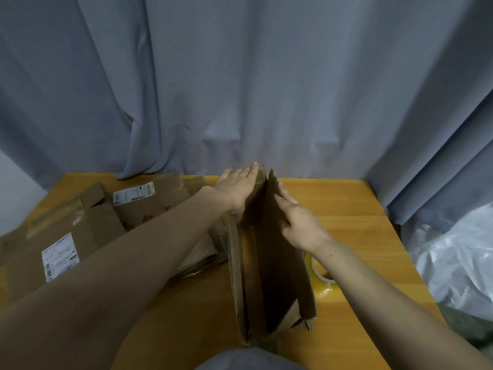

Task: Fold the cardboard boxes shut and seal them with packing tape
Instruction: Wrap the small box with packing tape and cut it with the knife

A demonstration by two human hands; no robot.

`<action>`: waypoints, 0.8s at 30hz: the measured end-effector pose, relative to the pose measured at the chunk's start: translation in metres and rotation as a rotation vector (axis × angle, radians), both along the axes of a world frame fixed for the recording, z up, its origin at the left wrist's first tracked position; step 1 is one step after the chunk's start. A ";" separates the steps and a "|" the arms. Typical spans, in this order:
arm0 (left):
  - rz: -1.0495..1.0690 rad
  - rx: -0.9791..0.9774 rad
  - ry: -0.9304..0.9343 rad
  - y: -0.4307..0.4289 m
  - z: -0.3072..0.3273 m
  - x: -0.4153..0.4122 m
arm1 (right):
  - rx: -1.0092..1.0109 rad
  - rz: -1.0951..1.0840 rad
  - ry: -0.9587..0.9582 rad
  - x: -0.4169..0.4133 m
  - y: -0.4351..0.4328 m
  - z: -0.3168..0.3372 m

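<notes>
A brown cardboard box (pixel 269 276) stands on the wooden table (pixel 346 204) in front of me, its two long flaps raised and leaning together into a peak. My left hand (pixel 236 188) lies flat, fingers straight, against the outside of the left flap. Against the outside of the right flap, my right hand (pixel 298 220) presses with straight fingers. A roll of clear yellowish packing tape (pixel 321 276) lies on the table just right of the box, partly hidden behind the box wall and my right forearm.
Several flattened and open cardboard boxes (pixel 88 225) with white shipping labels are piled on the left half of the table. A grey curtain (pixel 240 89) hangs behind. A white plastic bag (pixel 458 257) sits off the table's right edge.
</notes>
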State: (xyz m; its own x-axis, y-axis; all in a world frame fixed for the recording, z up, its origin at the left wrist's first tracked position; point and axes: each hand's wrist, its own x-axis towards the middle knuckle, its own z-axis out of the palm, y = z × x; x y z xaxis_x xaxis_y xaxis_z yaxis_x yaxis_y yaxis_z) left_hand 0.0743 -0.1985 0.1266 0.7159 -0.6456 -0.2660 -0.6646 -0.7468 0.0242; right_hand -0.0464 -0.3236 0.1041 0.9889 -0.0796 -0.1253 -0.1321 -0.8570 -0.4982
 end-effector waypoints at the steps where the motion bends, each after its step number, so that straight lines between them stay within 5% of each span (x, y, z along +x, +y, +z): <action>1: -0.050 0.004 -0.011 -0.001 -0.001 0.001 | 0.007 -0.005 -0.001 0.000 -0.002 -0.001; 7: -0.227 0.229 0.055 0.010 -0.011 0.006 | 0.056 -0.022 -0.006 0.000 -0.008 -0.002; 13: -0.168 -0.030 0.228 0.016 0.025 -0.031 | 0.030 -0.006 -0.008 0.000 -0.006 0.000; 19: -0.534 0.011 0.079 0.045 0.044 -0.122 | 0.042 -0.018 -0.024 0.003 -0.004 0.001; 24: -0.567 0.139 0.068 0.057 0.038 -0.149 | 0.335 -0.048 0.092 -0.006 -0.007 -0.001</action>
